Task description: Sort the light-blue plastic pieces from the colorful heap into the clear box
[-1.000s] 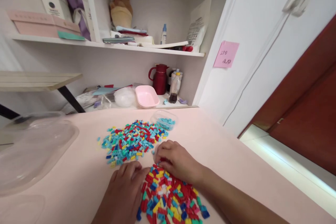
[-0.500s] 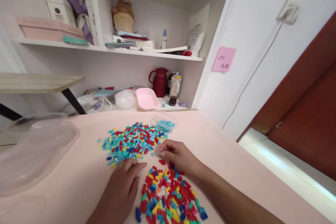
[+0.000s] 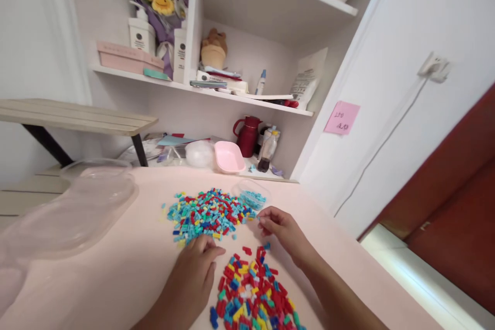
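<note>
Brick (image 3: 259,218) pinched in the right hand (image 3: 284,232)

And there it is, small and blue, thumb and fingers drawn narrow around it! That hand is just beside the right end of the far heap (image 3: 211,211), with a clear tub (image 3: 245,185) of turquoise pieces (image 3: 253,199) just ahead. Over to the left hand (image 3: 197,268): loosely spread, thumb apart from the forefinger, right at the front of the far heap; anything under its palm, I cannot tell. Between the two forearms lies the near heap (image 3: 255,294), red, yellow, blue and green on the tabletop (image 3: 328,247). Farther ahead of both hands, a pink tray (image 3: 229,156); well left of the left hand, clear plastic (image 3: 104,193).
</note>
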`<state>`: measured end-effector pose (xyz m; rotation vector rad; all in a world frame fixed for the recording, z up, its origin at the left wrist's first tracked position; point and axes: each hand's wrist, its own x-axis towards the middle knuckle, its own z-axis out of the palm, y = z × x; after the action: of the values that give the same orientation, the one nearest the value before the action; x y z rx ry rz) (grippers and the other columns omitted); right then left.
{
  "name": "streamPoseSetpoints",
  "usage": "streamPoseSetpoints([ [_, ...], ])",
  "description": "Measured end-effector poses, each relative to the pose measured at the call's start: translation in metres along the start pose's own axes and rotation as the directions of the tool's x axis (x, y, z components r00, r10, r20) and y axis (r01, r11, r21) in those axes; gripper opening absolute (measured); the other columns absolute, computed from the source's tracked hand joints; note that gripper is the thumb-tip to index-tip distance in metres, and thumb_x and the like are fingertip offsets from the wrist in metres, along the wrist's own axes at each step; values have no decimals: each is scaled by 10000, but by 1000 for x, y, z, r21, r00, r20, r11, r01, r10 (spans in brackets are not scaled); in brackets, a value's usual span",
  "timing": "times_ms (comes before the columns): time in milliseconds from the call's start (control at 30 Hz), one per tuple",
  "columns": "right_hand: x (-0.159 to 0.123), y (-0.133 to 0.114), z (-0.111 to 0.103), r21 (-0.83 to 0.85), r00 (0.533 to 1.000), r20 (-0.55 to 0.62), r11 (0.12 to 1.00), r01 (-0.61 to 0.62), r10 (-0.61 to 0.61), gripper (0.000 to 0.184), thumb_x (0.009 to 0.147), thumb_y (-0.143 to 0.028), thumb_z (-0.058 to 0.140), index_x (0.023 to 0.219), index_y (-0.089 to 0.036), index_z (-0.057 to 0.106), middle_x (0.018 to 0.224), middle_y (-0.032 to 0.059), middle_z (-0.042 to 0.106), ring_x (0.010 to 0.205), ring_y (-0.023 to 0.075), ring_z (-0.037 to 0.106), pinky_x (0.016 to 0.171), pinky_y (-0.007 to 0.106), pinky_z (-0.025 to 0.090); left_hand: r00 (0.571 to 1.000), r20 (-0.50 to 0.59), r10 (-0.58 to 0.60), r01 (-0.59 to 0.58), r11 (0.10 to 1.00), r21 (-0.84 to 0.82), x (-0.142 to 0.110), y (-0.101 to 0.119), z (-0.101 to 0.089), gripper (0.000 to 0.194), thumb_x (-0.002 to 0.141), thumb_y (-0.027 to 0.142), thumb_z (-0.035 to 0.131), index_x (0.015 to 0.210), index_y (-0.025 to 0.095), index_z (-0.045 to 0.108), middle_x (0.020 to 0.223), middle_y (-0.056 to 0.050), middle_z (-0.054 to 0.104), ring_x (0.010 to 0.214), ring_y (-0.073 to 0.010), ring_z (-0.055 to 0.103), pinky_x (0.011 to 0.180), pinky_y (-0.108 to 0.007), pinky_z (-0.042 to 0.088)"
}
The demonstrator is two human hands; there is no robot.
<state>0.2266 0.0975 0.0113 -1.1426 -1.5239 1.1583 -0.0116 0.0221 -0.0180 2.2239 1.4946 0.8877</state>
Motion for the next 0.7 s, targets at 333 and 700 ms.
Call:
streamPoseSetpoints([
  [333,53,-15,-19,51,937,-345,996,71,-49,402,662,-473,687,875,-133,657,571,-12,549,466,102,473,480,251,403,1000,2,-13,13,999,-29,1,1,-4,389,806,89,370,998,232,676,1028,-82,611,980,-208,589,878,-380,482],
  [700,42,3,-19,27,932,-342,990,137,-119,332,775,-375,513,986,-157,649,690,3,573,491,100,495,480,236,375,999,-22,45,-44,998,43,8,-9,-3,313,832,202,441,996,272,698,1029,-69,642,992,-211,625,873,-351,523],
])
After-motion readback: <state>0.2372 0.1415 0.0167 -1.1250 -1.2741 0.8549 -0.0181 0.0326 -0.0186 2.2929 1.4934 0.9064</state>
